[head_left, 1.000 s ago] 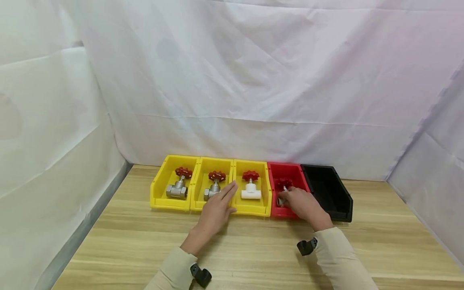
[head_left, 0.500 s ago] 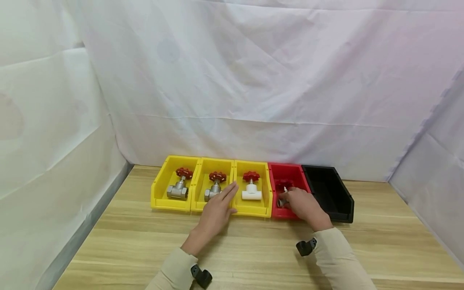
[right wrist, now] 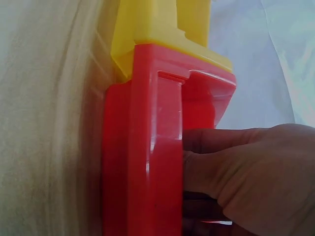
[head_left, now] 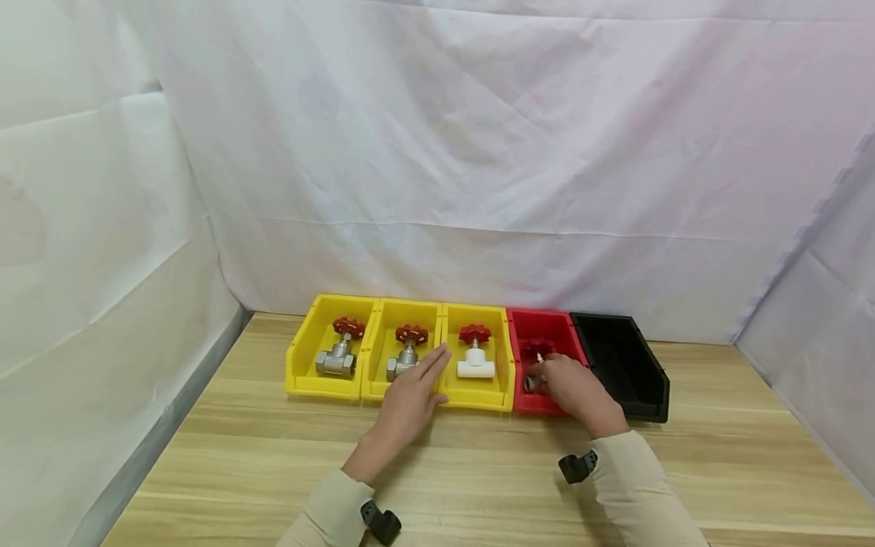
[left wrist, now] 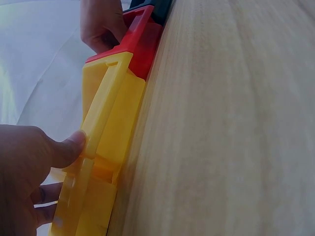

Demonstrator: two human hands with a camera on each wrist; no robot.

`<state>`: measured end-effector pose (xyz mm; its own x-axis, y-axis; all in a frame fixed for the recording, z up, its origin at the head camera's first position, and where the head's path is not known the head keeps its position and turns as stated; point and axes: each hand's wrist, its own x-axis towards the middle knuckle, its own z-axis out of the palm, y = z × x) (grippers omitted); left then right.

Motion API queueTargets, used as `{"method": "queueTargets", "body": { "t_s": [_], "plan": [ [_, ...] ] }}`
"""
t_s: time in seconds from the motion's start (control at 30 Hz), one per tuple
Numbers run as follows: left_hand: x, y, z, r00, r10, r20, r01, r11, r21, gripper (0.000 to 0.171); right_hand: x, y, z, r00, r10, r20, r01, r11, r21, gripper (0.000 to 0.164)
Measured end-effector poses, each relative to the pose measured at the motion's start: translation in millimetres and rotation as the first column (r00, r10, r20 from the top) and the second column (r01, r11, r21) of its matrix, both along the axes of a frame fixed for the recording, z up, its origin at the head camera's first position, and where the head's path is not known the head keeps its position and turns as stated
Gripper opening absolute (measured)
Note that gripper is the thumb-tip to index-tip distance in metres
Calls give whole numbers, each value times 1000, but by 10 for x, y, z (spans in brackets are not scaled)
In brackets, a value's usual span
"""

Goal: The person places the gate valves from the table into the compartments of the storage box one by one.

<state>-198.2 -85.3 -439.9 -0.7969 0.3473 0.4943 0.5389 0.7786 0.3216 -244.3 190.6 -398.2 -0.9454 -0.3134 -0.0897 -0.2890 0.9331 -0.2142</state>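
My right hand [head_left: 577,389] reaches into the red bin [head_left: 544,319], fingers curled on a grey metal valve [head_left: 532,384] with a red handwheel. The hand covers part of that valve; in the right wrist view the bin's front wall hides the fingertips. My left hand [head_left: 406,401] rests across the divider between two yellow bins, fingers straight, its thumb [left wrist: 74,143] touching the front rim in the left wrist view. Beneath its fingers, a metal valve [head_left: 403,363] lies partly covered in the middle yellow bin [head_left: 384,319]. To its right, a white valve [head_left: 475,368] with a red handwheel lies in another yellow bin [head_left: 502,334].
The leftmost yellow bin [head_left: 306,353] contains another metal valve [head_left: 336,361]. At the row's right end stands a black bin [head_left: 618,357]. All the bins sit side by side on a wooden table [head_left: 499,479], with white sheeting [head_left: 478,152] behind and at both sides.
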Motion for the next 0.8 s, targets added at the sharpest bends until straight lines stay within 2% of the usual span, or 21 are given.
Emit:
{"method": "queueTargets", "body": {
  "t_s": [0.3,0.53,0.7,0.8],
  "plan": [
    [-4,3,-16,1000,-4,-20,4,1000,0,75,74,1,81,1000,10,7,-10,999,38,27],
    [1,10,-16,1000,-9,-20,9,1000,10,75,218,-7,228,996,45,-76,-38,995,91,28],
    [4,5,-20,1000,-13,-28,13,1000,18,74,353,-33,346,990,45,-137,-35,997,73,31],
    [4,1,-28,999,-7,-32,8,1000,19,74,424,-41,382,978,67,-198,-56,997,60,31]
  ]
}}
